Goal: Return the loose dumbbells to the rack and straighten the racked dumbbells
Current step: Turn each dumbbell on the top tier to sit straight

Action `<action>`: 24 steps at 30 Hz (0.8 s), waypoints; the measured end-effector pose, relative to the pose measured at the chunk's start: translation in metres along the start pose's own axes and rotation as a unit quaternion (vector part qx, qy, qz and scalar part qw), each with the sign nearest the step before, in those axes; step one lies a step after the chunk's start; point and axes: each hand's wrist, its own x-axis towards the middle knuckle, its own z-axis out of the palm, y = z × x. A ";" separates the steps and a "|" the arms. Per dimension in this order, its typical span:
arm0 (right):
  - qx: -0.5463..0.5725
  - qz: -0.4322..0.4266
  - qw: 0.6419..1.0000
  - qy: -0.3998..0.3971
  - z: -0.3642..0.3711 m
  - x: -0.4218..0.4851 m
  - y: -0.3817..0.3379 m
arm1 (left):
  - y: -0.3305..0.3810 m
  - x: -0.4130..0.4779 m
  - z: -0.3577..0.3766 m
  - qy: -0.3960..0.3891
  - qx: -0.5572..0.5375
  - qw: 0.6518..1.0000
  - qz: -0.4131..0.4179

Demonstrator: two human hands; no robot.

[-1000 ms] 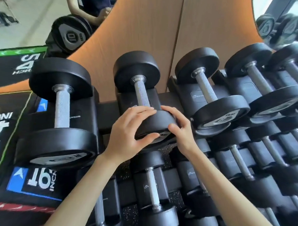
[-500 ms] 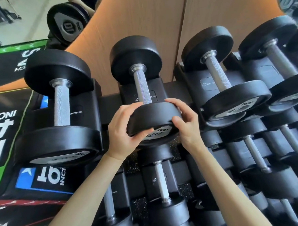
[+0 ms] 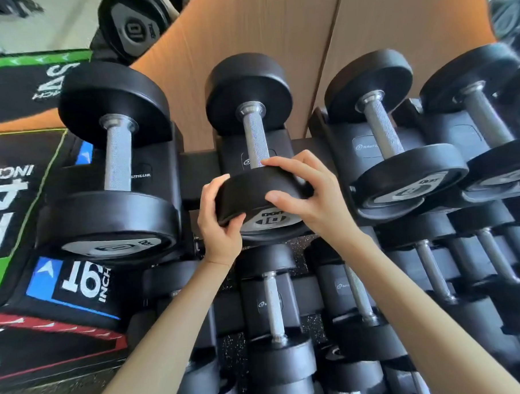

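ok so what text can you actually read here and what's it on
"16 INCH", upside down, on the blue-trimmed box
"INCH" beside a cut-off "4", on the green-trimmed box
"NAUTILUS", partly hidden, on the rack saddle
"10", tilted, on the end cap of the far dumbbell
Print on the end cap of the held dumbbell, gripped by the left hand and right hand: too blurred to read

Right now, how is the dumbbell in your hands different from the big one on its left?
The held dumbbell has smaller heads than the leftmost dumbbell. The left hand and right hand grip the held dumbbell's near head; the leftmost dumbbell is untouched. Both are black with knurled silver handles and sit on the top row of the rack.
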 end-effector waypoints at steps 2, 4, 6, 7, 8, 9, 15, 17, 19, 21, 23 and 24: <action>-0.003 0.004 1.000 -0.013 -0.004 -0.001 0.000 | 0.003 0.000 -0.002 -0.037 0.004 0.999 -0.020; 0.019 0.010 1.000 -0.021 -0.009 -0.003 0.005 | 0.011 0.002 -0.006 -0.090 0.005 0.995 -0.045; 0.060 0.012 0.998 -0.023 -0.015 -0.008 0.012 | 0.023 0.004 -0.011 -0.137 0.020 0.989 -0.054; 0.087 0.012 0.996 -0.020 -0.017 -0.010 0.016 | 0.029 0.007 -0.012 -0.157 0.033 0.986 -0.045; 0.115 0.015 0.993 -0.012 -0.018 -0.013 0.020 | 0.034 0.012 -0.012 -0.178 0.046 0.983 -0.027; 0.140 0.020 0.990 -0.003 -0.017 -0.016 0.022 | 0.039 0.017 -0.010 -0.198 0.059 0.978 -0.003; 0.190 0.034 0.980 0.046 -0.008 -0.017 0.031 | 0.034 0.032 0.003 -0.150 0.108 0.979 0.090; 0.175 0.026 0.984 0.037 -0.007 -0.013 0.029 | 0.031 0.029 0.001 -0.137 0.101 0.982 0.083; 0.155 0.023 0.987 0.018 -0.006 -0.009 0.027 | 0.029 0.027 -0.002 -0.118 0.092 0.986 0.078; 0.132 0.017 0.991 0.003 -0.007 -0.007 0.025 | 0.028 0.026 -0.003 -0.105 0.089 0.988 0.076; 0.113 0.013 0.994 -0.006 -0.008 -0.006 0.024 | 0.028 0.024 -0.003 -0.099 0.091 0.988 0.078; 0.104 0.012 0.994 -0.008 -0.009 -0.006 0.025 | 0.027 0.023 -0.003 -0.096 0.094 0.988 0.080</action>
